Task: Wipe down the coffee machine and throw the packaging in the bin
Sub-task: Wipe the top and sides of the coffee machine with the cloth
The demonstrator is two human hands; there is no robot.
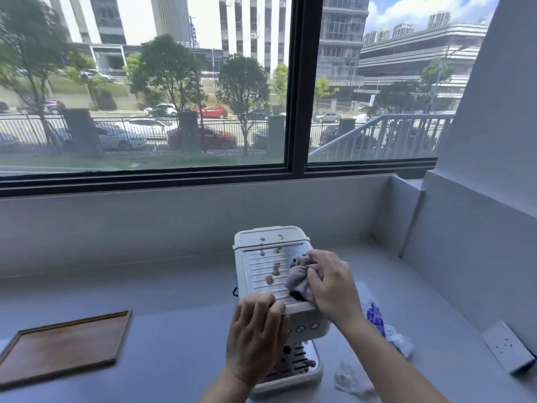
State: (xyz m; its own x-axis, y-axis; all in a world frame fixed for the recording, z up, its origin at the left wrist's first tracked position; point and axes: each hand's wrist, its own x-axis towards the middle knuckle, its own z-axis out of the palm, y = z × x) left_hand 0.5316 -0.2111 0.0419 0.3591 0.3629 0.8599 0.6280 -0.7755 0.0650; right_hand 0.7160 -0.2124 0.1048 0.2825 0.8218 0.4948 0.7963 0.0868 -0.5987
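A small cream coffee machine (271, 238) stands on the white counter below the window. Its ribbed metal top (260, 267) carries several brown smears. My right hand (334, 286) is closed on a crumpled purplish cloth (300, 274) pressed on the right side of that top. My left hand (255, 335) grips the machine's front left corner and covers part of its front. Torn packaging lies on the counter to the machine's right: a blue-and-white wrapper (377, 318) and a clear crumpled piece (353, 379).
A brown wooden tray (66, 346) lies flat at the front left of the counter (174, 292). A white wall socket plate (508, 349) sits on the sloped right wall. A raised ledge and the window run along the back.
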